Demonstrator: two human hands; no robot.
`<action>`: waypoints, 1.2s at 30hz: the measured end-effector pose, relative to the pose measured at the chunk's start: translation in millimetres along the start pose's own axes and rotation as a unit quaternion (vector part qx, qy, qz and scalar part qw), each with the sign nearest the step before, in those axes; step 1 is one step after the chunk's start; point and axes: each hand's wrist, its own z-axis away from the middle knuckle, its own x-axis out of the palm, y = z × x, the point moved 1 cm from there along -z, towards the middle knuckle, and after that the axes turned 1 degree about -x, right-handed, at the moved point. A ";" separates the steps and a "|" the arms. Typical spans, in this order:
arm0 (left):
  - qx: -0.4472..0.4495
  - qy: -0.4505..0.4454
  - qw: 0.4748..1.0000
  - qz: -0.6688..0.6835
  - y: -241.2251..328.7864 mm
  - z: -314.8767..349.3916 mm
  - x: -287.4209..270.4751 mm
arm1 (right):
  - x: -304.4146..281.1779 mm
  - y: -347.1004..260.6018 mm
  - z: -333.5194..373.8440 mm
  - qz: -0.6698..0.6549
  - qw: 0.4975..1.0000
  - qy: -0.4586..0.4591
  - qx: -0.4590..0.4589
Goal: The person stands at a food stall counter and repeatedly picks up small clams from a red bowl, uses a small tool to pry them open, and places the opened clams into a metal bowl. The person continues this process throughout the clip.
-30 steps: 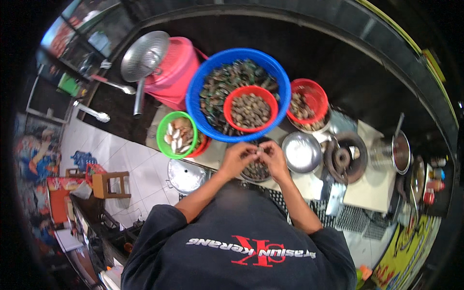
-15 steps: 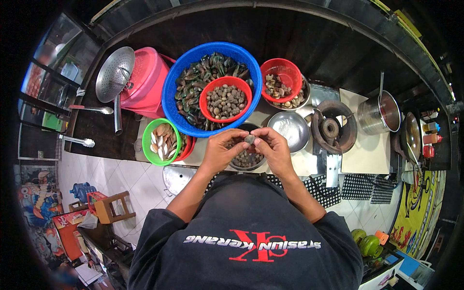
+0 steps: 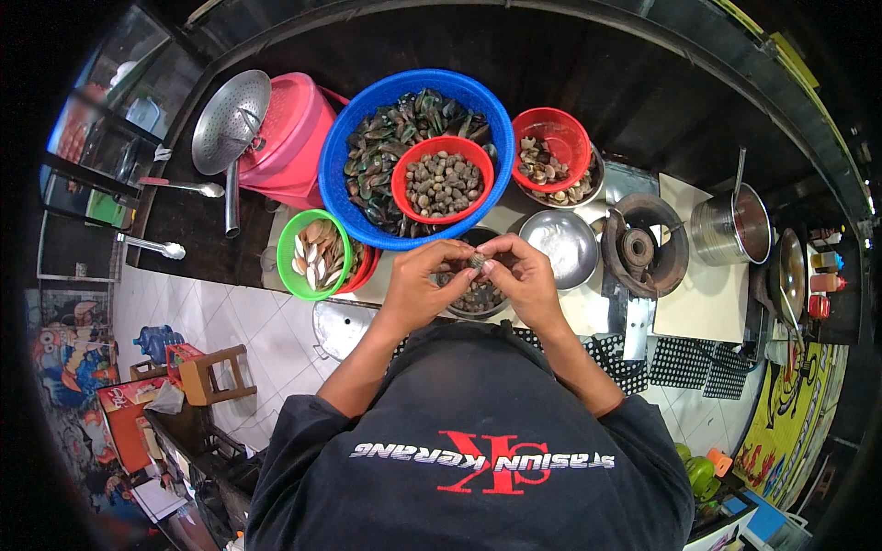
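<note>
Between the fingertips of both hands is a small ribbed cockle [image 3: 477, 262]. My left hand [image 3: 418, 283] pinches it from the left, and my right hand [image 3: 527, 278] grips it from the other side, thumbs close together. Right beneath them stands a dark bowl [image 3: 480, 315] with more cockles in it, partly hidden by my fingers. Beyond the hands, a red basket [image 3: 398, 188] full of cockles rests on green mussels [image 3: 367, 151] inside a big blue basket [image 3: 336, 197]. An empty-looking metal bowl [image 3: 559, 248] lies just right of my right hand.
To the left are a green basket [image 3: 288, 275] of pale clams, a pink bucket [image 3: 299, 129], a perforated skimmer [image 3: 225, 119] and two tongs. Rightward stand a red basket [image 3: 574, 129] over a bowl of shells, a burner [image 3: 675, 248] and a steel pot [image 3: 721, 230].
The whole view has shifted slightly, with the counter's things lying a little further right. Both hands keep hold of the cockle over the bowl.
</note>
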 end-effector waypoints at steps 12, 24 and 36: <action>-0.007 -0.034 0.999 0.016 4.1 -11.9 -9.9 | 0.1 -8.6 -10.4 0.011 0.999 -0.011 -0.038; 0.065 0.016 0.994 -0.091 6.9 -24.4 -16.9 | 6.4 -12.2 -31.3 0.093 0.992 -0.011 -0.089; 0.096 0.060 0.988 -0.101 -6.0 -29.7 -12.2 | 1.7 -11.7 -43.1 0.115 0.991 -0.032 -0.065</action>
